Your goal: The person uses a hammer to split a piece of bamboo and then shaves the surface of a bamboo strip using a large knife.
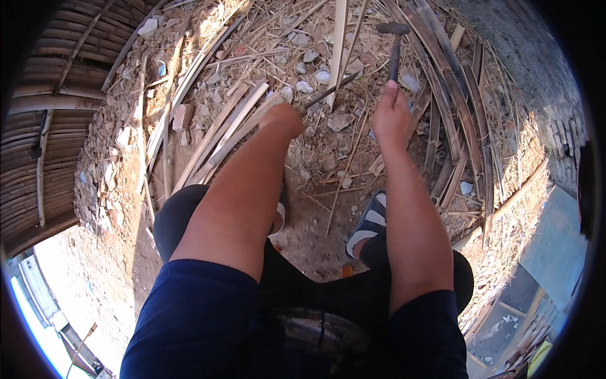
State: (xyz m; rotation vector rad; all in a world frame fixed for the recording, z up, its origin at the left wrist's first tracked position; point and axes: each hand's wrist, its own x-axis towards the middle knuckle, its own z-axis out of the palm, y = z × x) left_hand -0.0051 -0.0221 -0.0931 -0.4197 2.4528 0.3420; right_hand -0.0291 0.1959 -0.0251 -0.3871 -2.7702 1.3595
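My left hand (pixel 284 119) is closed around the handle of a long knife (pixel 317 98), which is mostly hidden by the fingers. Its dark blade points to the right and crosses the lower part of an upright bamboo strip (pixel 339 50). Above the blade the bamboo shows as two pieces side by side; how far the blade sits in it I cannot tell. In my right hand (pixel 391 119) is a hammer (pixel 394 58), gripped by its dark handle, head up and away from me. The hammer is to the right of the bamboo, apart from it and from the knife.
Split bamboo strips (pixel 230 123) lie on the left, and a stack of darker curved bamboo pieces (pixel 451 95) on the right. Stones (pixel 341 122) and straw cover the dirt ground. A slatted bamboo wall (pixel 66 145) stands at far left. My sandalled foot (pixel 368 224) is below.
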